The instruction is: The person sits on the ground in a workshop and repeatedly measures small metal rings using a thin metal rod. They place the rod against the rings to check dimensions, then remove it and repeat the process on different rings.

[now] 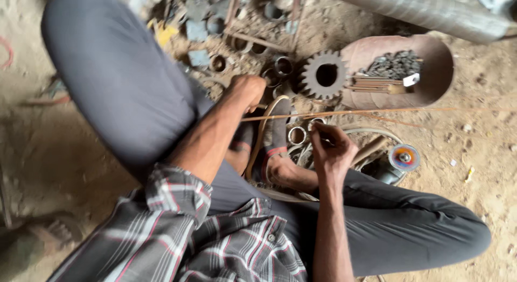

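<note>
I sit cross-legged on a dirt floor. My left hand [249, 91] is closed in a fist above metal rings [283, 65] and next to a toothed gear [311, 77]; nothing shows in it. My right hand [329, 147] is raised over my foot, its fingertips pinched on a small dark piece [322, 135]. A thin copper-coloured rod [377, 112] runs level from under my left wrist, just past my right fingertips, to the far right. Whether either hand touches the rod is unclear.
A rusty round pan [439, 72] at the upper right holds dark small parts and short rods. A flap disc [404, 157] lies to the right of my knee. A wire hoop [371, 132], a sandal [277, 131], scrap metal [196, 31] and a grey pipe [425, 10] surround me.
</note>
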